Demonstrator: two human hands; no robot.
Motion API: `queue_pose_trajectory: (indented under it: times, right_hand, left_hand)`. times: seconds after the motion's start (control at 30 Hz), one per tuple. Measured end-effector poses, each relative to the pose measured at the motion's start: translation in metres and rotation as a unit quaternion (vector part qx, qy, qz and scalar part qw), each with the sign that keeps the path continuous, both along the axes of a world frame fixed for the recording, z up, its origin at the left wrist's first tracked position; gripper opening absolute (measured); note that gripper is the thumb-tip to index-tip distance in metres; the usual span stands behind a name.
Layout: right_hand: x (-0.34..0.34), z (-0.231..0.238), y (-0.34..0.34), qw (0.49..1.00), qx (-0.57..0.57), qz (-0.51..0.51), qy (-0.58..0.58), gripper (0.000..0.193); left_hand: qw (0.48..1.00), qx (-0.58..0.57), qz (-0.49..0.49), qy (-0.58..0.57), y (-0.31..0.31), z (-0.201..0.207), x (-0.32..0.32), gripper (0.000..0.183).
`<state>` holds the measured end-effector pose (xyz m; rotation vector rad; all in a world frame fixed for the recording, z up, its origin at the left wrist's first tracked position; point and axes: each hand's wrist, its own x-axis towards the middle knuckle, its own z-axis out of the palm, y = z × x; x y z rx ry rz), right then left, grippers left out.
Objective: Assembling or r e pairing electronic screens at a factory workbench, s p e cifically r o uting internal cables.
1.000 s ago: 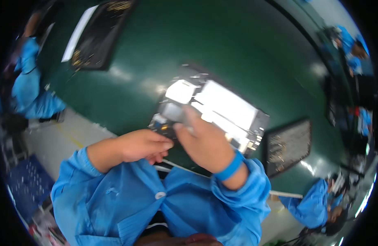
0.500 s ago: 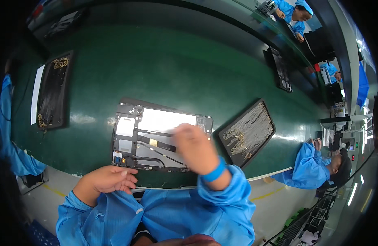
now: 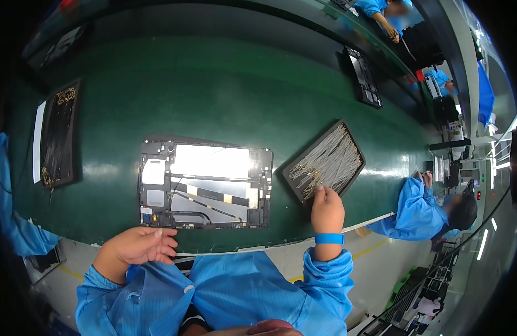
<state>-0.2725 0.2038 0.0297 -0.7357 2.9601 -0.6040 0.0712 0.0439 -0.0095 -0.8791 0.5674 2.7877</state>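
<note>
Ideally, cables (image 3: 331,157) are lifted singly. Whether one is pinched by the right hand (image 3: 328,213) cannot be told; the left hand (image 3: 139,246) is half-open.

Glare on tabletop (image 3: 230,101), bent edges, black corners

Worn on the person's head, the left fisheye camera looks steeply down and outward across the smooth dark-green worktable (image 3: 230,101), close enough that the bare left hand (image 3: 138,246) sits toward eight o'clock and the bare right hand (image 3: 328,213) toward four. The person's own blue cloth smock (image 3: 236,285) fills six o'clock, while the wide lens (bending the table's straight edges into curves) reaches a blue-clad co-worker (image 3: 411,206) between three and four.
</note>
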Motion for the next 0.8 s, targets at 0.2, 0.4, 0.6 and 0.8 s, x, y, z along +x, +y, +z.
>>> queue_pose_trajectory:
  times: [0.2,0.4,0.6,0.8]
  right_hand:
    - [0.003,0.005,0.014,0.997,-0.049,-0.059,0.031,0.026]
    - [0.041,0.031,0.01,0.923,-0.346,-0.004,-0.168,0.013]
    - [0.091,0.043,-0.033,0.83,-0.216,0.298,-0.42,0.014]
    - [0.108,0.027,-0.042,0.733,-0.102,0.434,-0.514,0.017]
  left_hand:
    - [0.997,-0.04,0.011,-0.063,0.006,0.011,-0.005,0.037]
    - [0.871,-0.415,-0.261,-0.024,0.012,0.048,-0.034,0.036]
    - [0.704,-0.683,-0.15,0.127,0.02,0.056,-0.056,0.036]
    - [0.585,-0.799,-0.022,0.141,0.025,0.054,-0.064,0.028]
